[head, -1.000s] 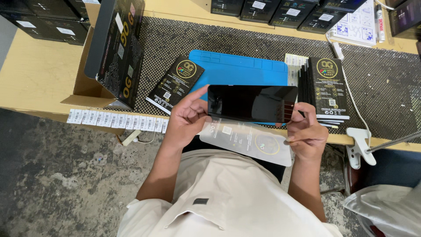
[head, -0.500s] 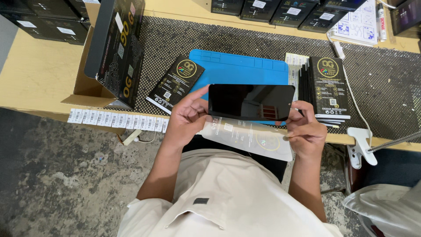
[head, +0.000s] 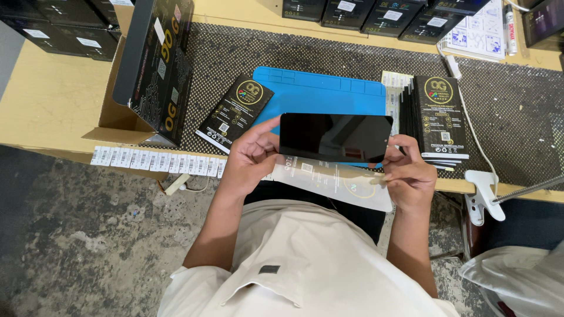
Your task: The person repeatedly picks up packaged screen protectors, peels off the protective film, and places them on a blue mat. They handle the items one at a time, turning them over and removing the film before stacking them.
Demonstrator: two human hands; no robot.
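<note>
I hold a black glossy phone screen panel (head: pixel 335 137) flat above the table's front edge, one hand at each end. My left hand (head: pixel 251 157) grips its left end, thumb on top. My right hand (head: pixel 408 172) grips the right end and also pinches a thin translucent film sleeve (head: pixel 338 181) that hangs under the panel. Behind the panel lies a blue work mat (head: pixel 320 93) on a black dotted table cover (head: pixel 517 117).
A flat black packet (head: pixel 234 113) lies left of the mat, a stack of black packets (head: pixel 439 117) right of it. An open cardboard box (head: pixel 150 70) stands at left. A strip of barcode labels (head: pixel 155 160) runs along the table edge. Dark boxes line the back.
The panel has risen a little and shifted slightly right in my hands; the film sleeve now hangs below it rather than lying behind it.
</note>
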